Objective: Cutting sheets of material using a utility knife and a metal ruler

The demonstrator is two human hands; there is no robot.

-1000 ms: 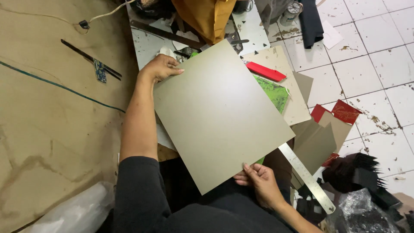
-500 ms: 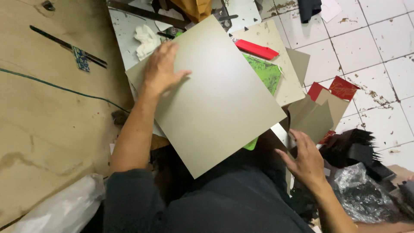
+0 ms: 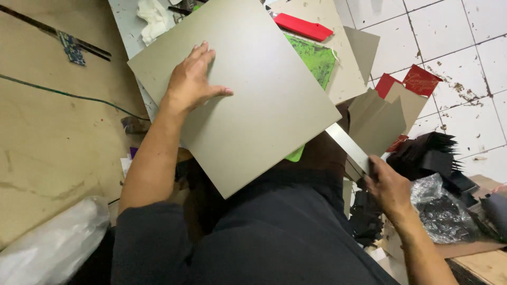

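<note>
Left hand lies flat, fingers spread open, palm down on the large grey board; it grips nothing, only presses. The board rests tilted over the person's lap and the cluttered worktop, one corner hanging free toward the body.

Under the board's right edge, a green sheet shows, and beyond it a red strip.

Right hand curls round the near end of the metal ruler, fingers partly closed on it; the ruler's far end runs under the board.

Judgement: keep the palm pressure near the board's middle so it does not pivot, and draw the ruler along its own length, flat, to avoid catching the board's edge.
</note>
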